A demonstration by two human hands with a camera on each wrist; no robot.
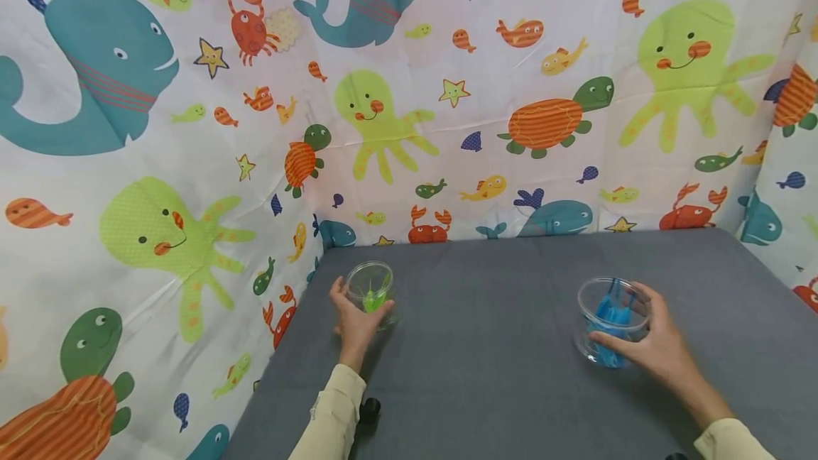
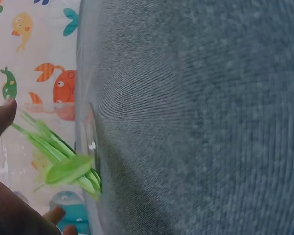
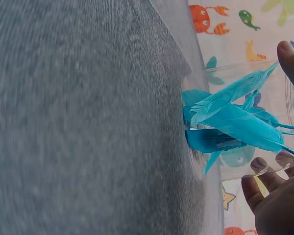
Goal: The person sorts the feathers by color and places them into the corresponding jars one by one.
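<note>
My left hand (image 1: 358, 326) holds a clear plastic cup (image 1: 371, 275) near the table's far left edge, thumb on the near right side and fingers round the left. Light green feathers (image 1: 374, 300) stand inside it; the left wrist view shows those green feathers (image 2: 68, 169) leaning through the clear wall. On the right side of the table, my right hand (image 1: 661, 346) grips a second clear cup (image 1: 585, 309) between thumb and fingers. Bright blue feathers (image 1: 613, 314) fill this one, their quills pointing up toward the rim. The right wrist view shows the blue feathers (image 3: 240, 122) close up.
Both cups are over a dark grey cloth-covered table (image 1: 479, 346), with a wide stretch of cloth between them. A curtain (image 1: 473, 183) printed with sea animals hangs behind the table and along its sides. A small black object (image 1: 369, 410) shows beside my left sleeve.
</note>
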